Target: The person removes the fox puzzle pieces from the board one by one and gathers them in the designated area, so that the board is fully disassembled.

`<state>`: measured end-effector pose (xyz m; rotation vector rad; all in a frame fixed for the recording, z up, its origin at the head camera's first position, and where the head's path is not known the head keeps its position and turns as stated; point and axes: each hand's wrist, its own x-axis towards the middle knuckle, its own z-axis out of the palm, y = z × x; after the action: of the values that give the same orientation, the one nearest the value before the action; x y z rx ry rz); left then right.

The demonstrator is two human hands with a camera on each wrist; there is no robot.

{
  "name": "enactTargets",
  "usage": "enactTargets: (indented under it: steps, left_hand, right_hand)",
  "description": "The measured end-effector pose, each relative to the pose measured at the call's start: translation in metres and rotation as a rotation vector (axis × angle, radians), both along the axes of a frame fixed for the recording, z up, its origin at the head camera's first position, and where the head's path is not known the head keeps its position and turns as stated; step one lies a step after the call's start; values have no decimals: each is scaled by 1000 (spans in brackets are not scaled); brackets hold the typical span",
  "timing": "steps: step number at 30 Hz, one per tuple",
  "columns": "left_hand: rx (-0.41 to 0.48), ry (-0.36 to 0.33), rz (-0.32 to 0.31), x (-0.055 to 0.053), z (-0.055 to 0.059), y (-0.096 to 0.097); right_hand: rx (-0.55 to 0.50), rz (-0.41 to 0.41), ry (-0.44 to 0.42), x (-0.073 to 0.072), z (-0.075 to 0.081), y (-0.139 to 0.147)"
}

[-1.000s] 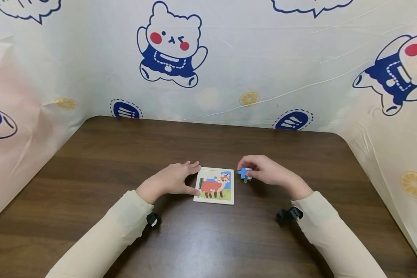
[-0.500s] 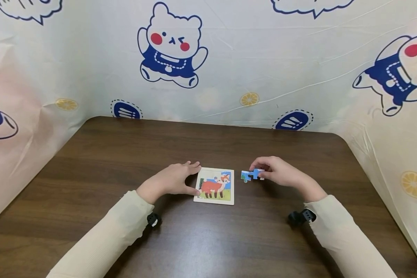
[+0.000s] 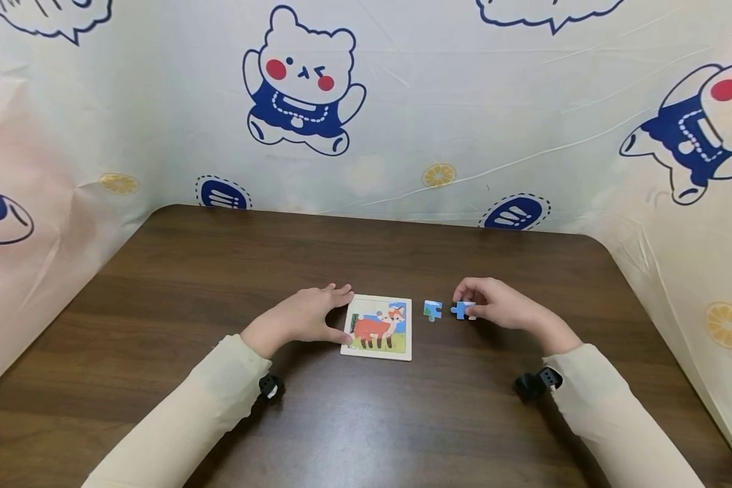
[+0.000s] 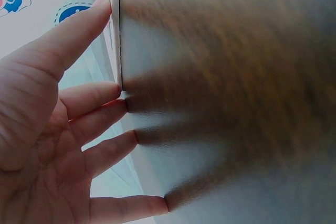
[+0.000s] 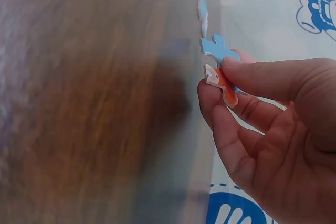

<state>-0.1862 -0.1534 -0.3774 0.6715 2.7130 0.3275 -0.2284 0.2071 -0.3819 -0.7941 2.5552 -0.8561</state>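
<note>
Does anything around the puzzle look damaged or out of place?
No damage or spill shows. The puzzle board looks unfilled at its upper left, so the loose piece lying apart to its right and the piece pinched by the right hand seem merely unplaced.

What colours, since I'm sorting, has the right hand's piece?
The puzzle piece is mostly blue and orange; clearest: right wrist.

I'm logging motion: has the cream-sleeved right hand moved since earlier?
Yes, in the head view: the right hand moved rightward, away from the square pale-framed puzzle.
</note>
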Motion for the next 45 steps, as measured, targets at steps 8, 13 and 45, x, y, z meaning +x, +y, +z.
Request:
enactTargets:
  steps: [8, 13, 45]
  left_hand:
    - [0, -1, 12, 1, 1, 1]
    - [-3, -3, 15, 1, 0, 0]
    - [10, -12, 10, 1, 0, -1]
  right_hand:
    - [20, 9, -5, -6, -4, 4]
    - [34, 3, 7, -11, -7, 6]
    - [23, 52, 60, -6, 9, -47]
